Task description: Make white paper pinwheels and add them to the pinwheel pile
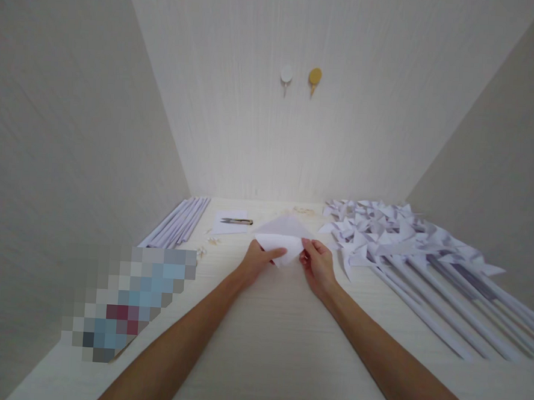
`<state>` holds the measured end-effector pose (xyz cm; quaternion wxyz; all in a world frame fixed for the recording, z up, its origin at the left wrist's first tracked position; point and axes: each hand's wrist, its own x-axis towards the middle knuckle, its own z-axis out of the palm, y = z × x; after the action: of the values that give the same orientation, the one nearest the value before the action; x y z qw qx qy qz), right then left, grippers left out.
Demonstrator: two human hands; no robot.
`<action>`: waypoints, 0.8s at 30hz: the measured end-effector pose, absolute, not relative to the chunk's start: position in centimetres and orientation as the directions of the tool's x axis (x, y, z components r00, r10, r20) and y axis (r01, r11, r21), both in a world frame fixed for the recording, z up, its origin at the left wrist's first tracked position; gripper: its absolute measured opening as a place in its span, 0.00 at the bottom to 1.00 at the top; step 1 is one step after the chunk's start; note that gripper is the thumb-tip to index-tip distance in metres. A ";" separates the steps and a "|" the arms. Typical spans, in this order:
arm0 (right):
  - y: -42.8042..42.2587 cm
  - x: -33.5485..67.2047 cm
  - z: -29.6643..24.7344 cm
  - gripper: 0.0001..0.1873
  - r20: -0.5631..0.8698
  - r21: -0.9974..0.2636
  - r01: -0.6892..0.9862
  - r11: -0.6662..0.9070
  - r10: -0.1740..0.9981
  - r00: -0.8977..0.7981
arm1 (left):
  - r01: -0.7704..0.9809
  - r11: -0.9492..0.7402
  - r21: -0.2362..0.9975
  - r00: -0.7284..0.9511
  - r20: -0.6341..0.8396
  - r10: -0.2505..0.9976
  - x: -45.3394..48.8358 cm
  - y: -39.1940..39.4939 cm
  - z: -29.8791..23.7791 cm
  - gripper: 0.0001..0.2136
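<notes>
A white sheet of paper (282, 243) is held just above the table, its near part folded over and its far part spreading to a point at the back. My left hand (259, 261) grips its left side, the thumb lying across the front. At the right corner, my right hand (318, 260) pinches the paper between thumb and fingers. Beyond my left hand, thread snips (237, 222) lie on a small stack of white paper (222, 228). Right of my right hand are several white paper pinwheels (373, 230) on rolled paper sticks (441, 307).
Several rolled paper tubes (182, 219) rest along the left wall. Small pale bits (213, 241) lie near the paper stack. A blurred-out object (147, 301) occupies the left side of the table (257, 356). Two hooks, one white (286, 74) and one yellow (315, 76), hang on the back wall.
</notes>
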<state>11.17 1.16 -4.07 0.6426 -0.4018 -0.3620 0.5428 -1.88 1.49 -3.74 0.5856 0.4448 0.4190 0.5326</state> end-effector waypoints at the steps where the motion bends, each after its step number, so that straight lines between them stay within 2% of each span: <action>1: 1.1 11.1 -4.2 0.15 0.047 -0.932 -0.351 0.087 0.991 0.122 | -0.265 0.036 0.964 0.079 -0.016 0.997 -1.9 1.4 -3.7 0.15; 5: 0.8 10.9 -4.3 0.17 0.139 -0.990 -0.022 0.138 0.988 -0.065 | -0.336 -0.003 0.942 0.040 0.018 0.999 -2.0 1.5 -3.7 0.12; 8: 0.6 10.8 -4.1 0.18 0.172 -0.979 0.086 0.185 0.976 -0.135 | -0.353 -0.009 0.935 0.040 0.025 0.999 -2.1 1.6 -3.7 0.13; 13: 0.6 10.9 -4.1 0.17 0.158 -0.978 0.112 0.176 0.975 -0.154 | -0.348 0.005 0.938 0.016 0.001 1.000 -2.0 1.4 -3.5 0.13; 17: 0.6 10.9 -4.2 0.15 0.146 -0.986 0.051 0.158 0.972 -0.185 | -0.367 0.002 0.930 0.036 0.012 0.999 -1.9 1.4 -3.4 0.13; 24: 0.6 10.9 -4.0 0.12 0.107 -0.994 -0.005 0.109 0.965 -0.238 | -0.390 0.004 0.921 0.034 0.010 0.999 -1.9 1.6 -3.6 0.20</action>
<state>10.94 0.60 -4.02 0.4612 -0.4105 -0.5847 0.5262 -1.94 1.56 -3.56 0.5976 0.4000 0.3807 0.5814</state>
